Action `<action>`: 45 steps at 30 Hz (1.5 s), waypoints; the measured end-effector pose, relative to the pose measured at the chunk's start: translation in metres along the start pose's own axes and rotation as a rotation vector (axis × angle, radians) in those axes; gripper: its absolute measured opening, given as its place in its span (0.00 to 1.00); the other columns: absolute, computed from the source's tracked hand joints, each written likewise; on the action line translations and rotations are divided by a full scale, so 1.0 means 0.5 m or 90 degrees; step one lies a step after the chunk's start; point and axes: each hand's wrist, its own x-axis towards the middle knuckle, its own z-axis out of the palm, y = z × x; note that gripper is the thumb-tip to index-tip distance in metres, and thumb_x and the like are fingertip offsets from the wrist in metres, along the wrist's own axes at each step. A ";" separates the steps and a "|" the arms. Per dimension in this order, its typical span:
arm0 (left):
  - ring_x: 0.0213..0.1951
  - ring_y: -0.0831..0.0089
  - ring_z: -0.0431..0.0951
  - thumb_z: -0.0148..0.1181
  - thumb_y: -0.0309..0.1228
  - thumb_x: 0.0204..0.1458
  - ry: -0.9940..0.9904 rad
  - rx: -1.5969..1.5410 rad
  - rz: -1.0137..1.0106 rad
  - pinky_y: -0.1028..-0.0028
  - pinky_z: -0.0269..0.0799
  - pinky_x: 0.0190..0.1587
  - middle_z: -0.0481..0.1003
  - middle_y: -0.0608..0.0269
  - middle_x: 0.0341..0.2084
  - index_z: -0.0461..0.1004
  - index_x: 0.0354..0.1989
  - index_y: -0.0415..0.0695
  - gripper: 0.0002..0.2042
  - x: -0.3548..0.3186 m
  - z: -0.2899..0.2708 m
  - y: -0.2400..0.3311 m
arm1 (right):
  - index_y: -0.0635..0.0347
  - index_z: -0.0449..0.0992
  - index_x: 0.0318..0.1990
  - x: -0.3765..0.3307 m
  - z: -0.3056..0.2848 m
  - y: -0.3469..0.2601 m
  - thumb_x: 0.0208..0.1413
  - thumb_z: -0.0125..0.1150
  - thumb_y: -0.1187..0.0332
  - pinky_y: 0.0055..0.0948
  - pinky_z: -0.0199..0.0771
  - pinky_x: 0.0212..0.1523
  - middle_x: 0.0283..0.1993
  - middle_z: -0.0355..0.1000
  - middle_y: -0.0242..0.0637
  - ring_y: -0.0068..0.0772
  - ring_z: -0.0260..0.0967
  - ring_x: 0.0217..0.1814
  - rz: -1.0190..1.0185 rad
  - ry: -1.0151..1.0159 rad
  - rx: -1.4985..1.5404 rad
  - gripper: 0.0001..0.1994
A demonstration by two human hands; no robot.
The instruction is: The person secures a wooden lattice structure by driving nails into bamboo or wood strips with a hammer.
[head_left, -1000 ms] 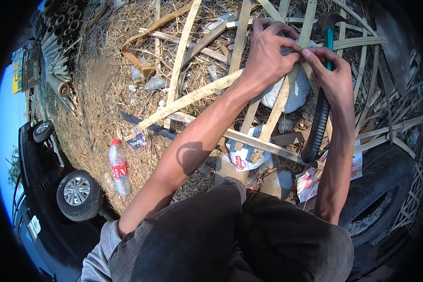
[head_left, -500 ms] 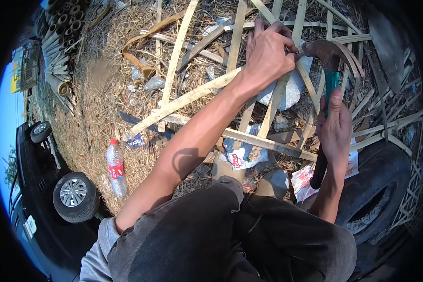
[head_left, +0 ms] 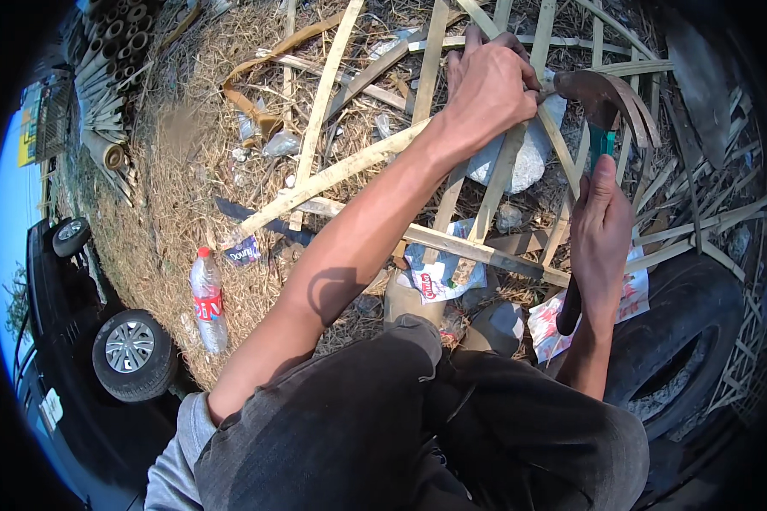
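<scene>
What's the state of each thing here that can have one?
Pale flat wooden strips: crossed in a lattice.
Green-and-black-handled metal claw hammer: gripped.
Left hand: fingers curled at a crossing, grip hidden.
Right hand: closed around the hammer.
Clear plastic red-labelled bottle: capped.

White lettering on red bottle label, purple packet, white-and-blue wrapper.

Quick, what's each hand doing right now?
Left hand: grip closed in a pinch by the wood strips; can't tell what's between the fingertips.
Right hand: grip closed, holding the hammer by its handle.
</scene>
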 end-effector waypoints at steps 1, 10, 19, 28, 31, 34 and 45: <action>0.56 0.49 0.69 0.69 0.34 0.42 0.000 0.008 0.005 0.49 0.69 0.58 0.80 0.62 0.45 0.87 0.29 0.46 0.08 0.004 0.000 0.003 | 0.63 0.59 0.22 0.003 -0.003 -0.005 0.76 0.37 0.47 0.31 0.45 0.24 0.20 0.50 0.27 0.21 0.44 0.24 -0.009 0.003 -0.013 0.31; 0.56 0.49 0.70 0.67 0.34 0.42 -0.016 0.048 -0.005 0.46 0.69 0.57 0.80 0.65 0.43 0.88 0.29 0.46 0.08 0.009 0.001 0.015 | 0.66 0.61 0.23 0.010 0.006 0.009 0.75 0.37 0.47 0.32 0.48 0.25 0.20 0.52 0.28 0.23 0.46 0.24 0.014 -0.027 -0.044 0.32; 0.55 0.49 0.71 0.69 0.34 0.39 -0.011 0.051 0.007 0.51 0.73 0.55 0.81 0.64 0.43 0.88 0.29 0.46 0.09 0.013 0.002 0.003 | 0.69 0.77 0.31 0.061 0.011 -0.017 0.64 0.62 0.48 0.38 0.61 0.28 0.19 0.65 0.36 0.27 0.57 0.24 0.091 0.028 -0.025 0.26; 0.57 0.46 0.68 0.69 0.34 0.40 -0.012 0.044 0.015 0.51 0.73 0.56 0.81 0.64 0.43 0.88 0.29 0.47 0.09 0.013 0.002 0.011 | 0.62 0.86 0.42 0.197 0.042 0.007 0.54 0.74 0.54 0.25 0.65 0.29 0.24 0.74 0.30 0.20 0.66 0.25 0.059 0.011 -0.003 0.19; 0.56 0.45 0.67 0.70 0.33 0.39 0.005 0.028 0.032 0.46 0.70 0.53 0.80 0.61 0.42 0.88 0.29 0.47 0.08 0.010 0.007 -0.001 | 0.62 0.86 0.42 0.202 0.051 0.011 0.54 0.74 0.56 0.29 0.74 0.36 0.28 0.80 0.37 0.24 0.74 0.29 0.088 -0.022 0.014 0.17; 0.55 0.46 0.67 0.72 0.35 0.39 0.025 0.006 0.060 0.46 0.68 0.53 0.80 0.61 0.43 0.88 0.29 0.49 0.08 0.009 0.009 -0.012 | 0.62 0.85 0.42 0.215 0.053 0.028 0.55 0.74 0.56 0.25 0.64 0.27 0.22 0.72 0.29 0.20 0.66 0.22 0.096 -0.014 0.035 0.17; 0.53 0.53 0.69 0.77 0.40 0.38 0.024 -0.029 0.074 0.61 0.66 0.60 0.81 0.67 0.45 0.88 0.30 0.51 0.11 0.015 0.021 -0.042 | 0.61 0.86 0.41 0.205 0.050 0.039 0.54 0.74 0.57 0.23 0.67 0.32 0.30 0.79 0.30 0.17 0.68 0.28 0.084 -0.048 0.141 0.16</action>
